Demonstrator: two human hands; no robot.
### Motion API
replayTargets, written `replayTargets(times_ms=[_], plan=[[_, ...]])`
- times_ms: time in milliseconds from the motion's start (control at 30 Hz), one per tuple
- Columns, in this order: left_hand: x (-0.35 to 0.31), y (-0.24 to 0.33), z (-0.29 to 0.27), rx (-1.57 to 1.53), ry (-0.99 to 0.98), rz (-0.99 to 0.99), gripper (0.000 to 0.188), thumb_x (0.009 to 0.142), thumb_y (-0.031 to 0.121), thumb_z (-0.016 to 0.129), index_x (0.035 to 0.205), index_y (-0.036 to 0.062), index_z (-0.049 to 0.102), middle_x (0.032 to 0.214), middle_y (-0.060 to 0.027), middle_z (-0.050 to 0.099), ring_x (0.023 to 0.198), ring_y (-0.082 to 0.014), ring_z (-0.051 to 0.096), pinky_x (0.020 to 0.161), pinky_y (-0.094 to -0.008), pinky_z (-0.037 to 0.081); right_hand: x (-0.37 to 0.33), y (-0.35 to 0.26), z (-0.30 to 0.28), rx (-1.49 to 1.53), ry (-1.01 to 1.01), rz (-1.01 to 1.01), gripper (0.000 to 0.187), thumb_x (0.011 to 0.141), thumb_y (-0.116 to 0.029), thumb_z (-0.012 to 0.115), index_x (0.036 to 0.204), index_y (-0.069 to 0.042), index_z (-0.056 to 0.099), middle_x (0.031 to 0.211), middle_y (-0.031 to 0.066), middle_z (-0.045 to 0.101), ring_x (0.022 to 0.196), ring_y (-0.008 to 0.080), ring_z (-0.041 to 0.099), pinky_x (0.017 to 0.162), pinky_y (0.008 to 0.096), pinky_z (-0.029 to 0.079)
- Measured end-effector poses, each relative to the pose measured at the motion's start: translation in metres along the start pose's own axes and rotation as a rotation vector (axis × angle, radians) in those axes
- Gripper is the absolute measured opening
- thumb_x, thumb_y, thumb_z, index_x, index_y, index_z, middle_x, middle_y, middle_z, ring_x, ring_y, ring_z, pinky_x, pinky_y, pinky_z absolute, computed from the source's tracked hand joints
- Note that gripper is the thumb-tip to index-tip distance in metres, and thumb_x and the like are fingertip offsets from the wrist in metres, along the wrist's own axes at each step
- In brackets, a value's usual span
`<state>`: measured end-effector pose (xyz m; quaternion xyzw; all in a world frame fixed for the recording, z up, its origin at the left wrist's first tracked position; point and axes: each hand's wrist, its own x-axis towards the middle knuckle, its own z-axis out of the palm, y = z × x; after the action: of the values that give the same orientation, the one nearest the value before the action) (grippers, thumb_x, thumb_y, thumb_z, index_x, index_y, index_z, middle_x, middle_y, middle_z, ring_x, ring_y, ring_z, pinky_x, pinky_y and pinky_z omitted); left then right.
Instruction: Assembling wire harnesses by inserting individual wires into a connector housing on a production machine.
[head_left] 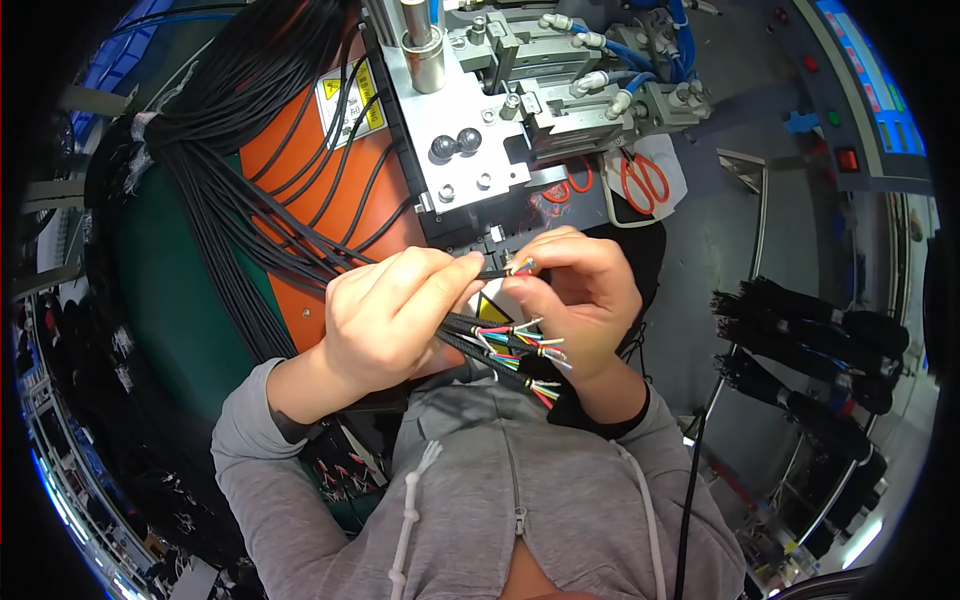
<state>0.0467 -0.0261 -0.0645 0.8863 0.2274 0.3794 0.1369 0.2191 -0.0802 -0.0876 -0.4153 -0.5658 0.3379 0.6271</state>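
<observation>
My left hand [390,310] is closed round a black cable, its thumb and fingertips pinching close to the cable's stripped end. My right hand [590,295] pinches the small coloured wires [522,267] that fan out of that end, thumb below and forefinger above. Under my left hand hang several more black cables [465,335], with red, white, green, yellow and blue wires spread from their tips. Just beyond both hands is a metal machine [455,130] with a small fixture at its front edge. My left palm hides part of the cables.
A thick bundle of black cables [200,140] runs over an orange board [285,165] on the left. Red-handled scissors [645,183] lie right of the machine. Several dark cable bundles [800,340] hang on a rack at right, below a control panel with a screen [880,80].
</observation>
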Motion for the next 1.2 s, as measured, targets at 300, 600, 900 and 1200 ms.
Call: replayTargets(times_ms=[300,600,900,1200], plan=[[-0.006,0.000,0.005,-0.016,0.024,-0.077,0.017,0.069,0.008,0.072,0.082,0.0004,0.064,0.067,-0.0052,0.051,0.053,-0.0187,0.055,0.043,-0.0301,0.043,0.007,0.004,0.002,-0.144,0.037,-0.020,0.017,0.071,0.000,0.076,0.084,0.000,0.066,0.084,0.0103,0.065,0.074,0.0204,0.060,0.067,0.0299,0.047],[-0.010,-0.001,0.003,0.092,-0.092,-0.040,0.017,0.067,0.008,0.067,0.082,0.0027,0.063,0.069,-0.0031,0.048,0.056,-0.0154,0.052,0.042,-0.0280,0.041,0.005,-0.003,-0.006,-0.650,-0.048,-0.118,0.014,0.074,-0.002,0.073,0.082,0.001,0.061,0.074,0.0063,0.060,0.067,0.0166,0.056,0.062,0.0264,0.044],[-0.012,-0.001,0.015,0.192,-0.129,0.056,0.027,0.067,0.013,0.065,0.093,0.0048,0.066,0.071,0.0015,0.047,0.057,-0.0104,0.049,0.042,-0.0232,0.037,-0.002,0.008,-0.026,0.038,-0.024,0.493,0.009,0.079,0.000,0.069,0.077,0.001,0.060,0.074,0.0070,0.060,0.071,0.0140,0.056,0.066,0.0262,0.044],[-0.007,0.004,0.018,0.319,-0.282,-0.009,0.031,0.069,0.013,0.062,0.098,0.0037,0.067,0.074,0.0019,0.047,0.058,-0.0090,0.045,0.043,-0.0210,0.037,0.010,0.023,-0.013,-0.626,-0.087,0.063,0.007,0.076,0.002,0.067,0.074,0.002,0.060,0.071,0.0089,0.060,0.066,0.0189,0.056,0.063,0.0274,0.045]])
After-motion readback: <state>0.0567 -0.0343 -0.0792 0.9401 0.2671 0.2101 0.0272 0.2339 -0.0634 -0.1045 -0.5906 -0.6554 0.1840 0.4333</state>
